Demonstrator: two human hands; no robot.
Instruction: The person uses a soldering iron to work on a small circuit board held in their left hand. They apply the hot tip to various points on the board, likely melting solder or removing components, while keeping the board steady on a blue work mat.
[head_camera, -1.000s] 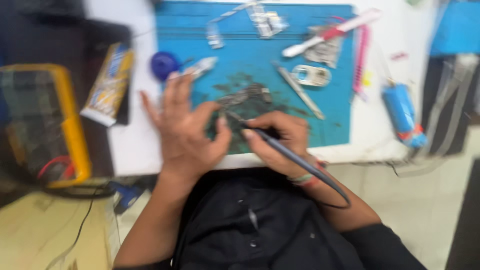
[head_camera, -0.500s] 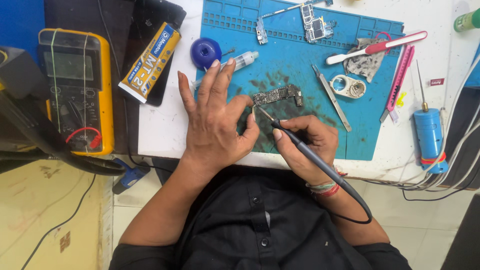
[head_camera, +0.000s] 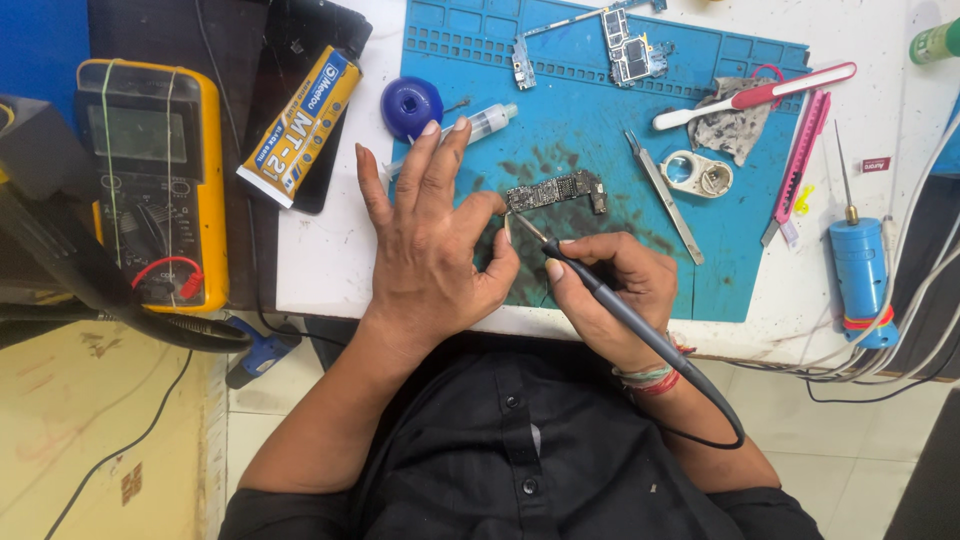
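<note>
I see the left hand (head_camera: 430, 250) at frame centre, fingers fanned wide, thumb and forefinger pinching the near edge of the board (head_camera: 556, 190) to pin it flat on the blue mat (head_camera: 700, 270). The right hand (head_camera: 610, 290) is closed on the iron (head_camera: 600, 295) like a pen — tip slanted up-left just beside the board's lower left corner, cord trailing down-right. Tweezers (head_camera: 665, 200) lie right of the board; a meter (head_camera: 150, 180) sits far left on the tabletop (head_camera: 330, 260).

We see a yellow, white-ended tube (head_camera: 300, 125) lying left of our blue mat (head_camera: 600, 200); further left, a yellow meter's (head_camera: 155, 180) grey screen (head_camera: 138, 132).
</note>
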